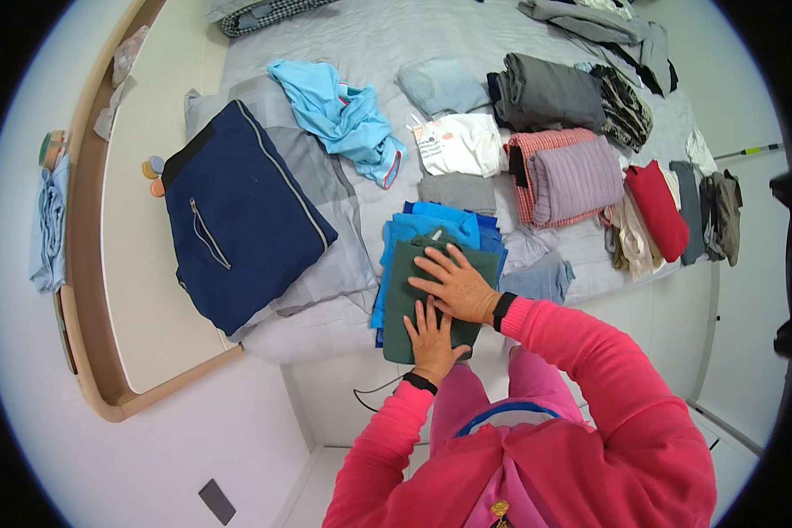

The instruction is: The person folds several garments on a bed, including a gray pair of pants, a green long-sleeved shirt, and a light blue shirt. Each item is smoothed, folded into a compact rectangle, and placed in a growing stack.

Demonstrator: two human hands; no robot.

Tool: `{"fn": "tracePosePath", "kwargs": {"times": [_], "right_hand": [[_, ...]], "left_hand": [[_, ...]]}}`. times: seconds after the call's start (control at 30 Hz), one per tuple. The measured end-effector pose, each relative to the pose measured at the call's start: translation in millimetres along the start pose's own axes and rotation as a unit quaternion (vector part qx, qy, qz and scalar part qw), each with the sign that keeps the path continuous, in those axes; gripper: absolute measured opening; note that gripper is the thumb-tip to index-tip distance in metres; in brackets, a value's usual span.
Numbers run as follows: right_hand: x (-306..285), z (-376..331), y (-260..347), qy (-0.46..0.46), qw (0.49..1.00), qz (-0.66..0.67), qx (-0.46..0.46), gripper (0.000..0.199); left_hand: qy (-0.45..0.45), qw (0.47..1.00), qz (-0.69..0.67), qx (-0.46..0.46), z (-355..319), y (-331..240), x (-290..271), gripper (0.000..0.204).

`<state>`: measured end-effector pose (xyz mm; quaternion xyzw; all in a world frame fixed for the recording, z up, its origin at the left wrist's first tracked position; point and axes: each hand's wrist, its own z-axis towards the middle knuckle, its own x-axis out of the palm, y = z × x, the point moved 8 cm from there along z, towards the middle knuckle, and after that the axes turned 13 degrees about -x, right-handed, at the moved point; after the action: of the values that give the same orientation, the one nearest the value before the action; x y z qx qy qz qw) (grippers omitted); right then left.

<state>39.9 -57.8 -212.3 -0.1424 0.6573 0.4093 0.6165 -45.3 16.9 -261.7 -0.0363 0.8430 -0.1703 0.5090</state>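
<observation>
Green folded garment (399,301) lies beneath your left hand (432,346) and right hand (461,289), both flat, fingers apart, atop blue clothes (444,225).

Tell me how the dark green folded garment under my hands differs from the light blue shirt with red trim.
Colour: the dark green folded garment is dark, while the light blue shirt is bright with red edging.
Shape: the garment is folded into a flat rectangle; the shirt lies loose and crumpled.
Contact: your left hand and right hand rest on the garment; neither touches the shirt.
Shared: both are fabric.
</observation>
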Motion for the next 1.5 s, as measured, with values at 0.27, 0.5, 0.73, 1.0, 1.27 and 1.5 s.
{"fn": "tracePosePath", "kwargs": {"times": [0.27, 0.5, 0.73, 1.0, 1.27, 1.5], "right_hand": [[18.8, 73.1, -69.7, 0.106, 0.975, 0.185, 0.06, 0.03], [28.8, 148.9, -226.9, -0.077, 0.934, 0.186, 0.294, 0.047], [107.2, 178.7, -286.8, -0.124, 0.839, 0.339, 0.406, 0.056], [-89.9, 168.6, -182.5, -0.164, 0.814, 0.541, 0.136, 0.034], [-242.1, 68.8, -46.3, -0.136, 0.668, 0.731, 0.022, 0.04], [-326.7, 14.6, 4.3, -0.276, 0.686, 0.671, -0.049, 0.03]], "left_hand": [[0.039, 0.99, -0.132, -0.035, 38.3, 6.1, -29.1, 0.088], [-0.14, 0.934, -0.324, -0.057, 69.4, 8.6, -114.7, 0.076], [-0.086, 0.939, -0.321, -0.088, 80.2, 2.8, -100.0, 0.075], [-0.118, 0.9, -0.394, -0.148, 88.2, 38.2, -127.3, 0.076], [-0.169, 0.798, -0.578, 0.033, 111.4, 2.4, -228.3, 0.086], [-0.161, 0.823, -0.539, 0.085, 101.1, -31.9, -229.8, 0.059]]}}
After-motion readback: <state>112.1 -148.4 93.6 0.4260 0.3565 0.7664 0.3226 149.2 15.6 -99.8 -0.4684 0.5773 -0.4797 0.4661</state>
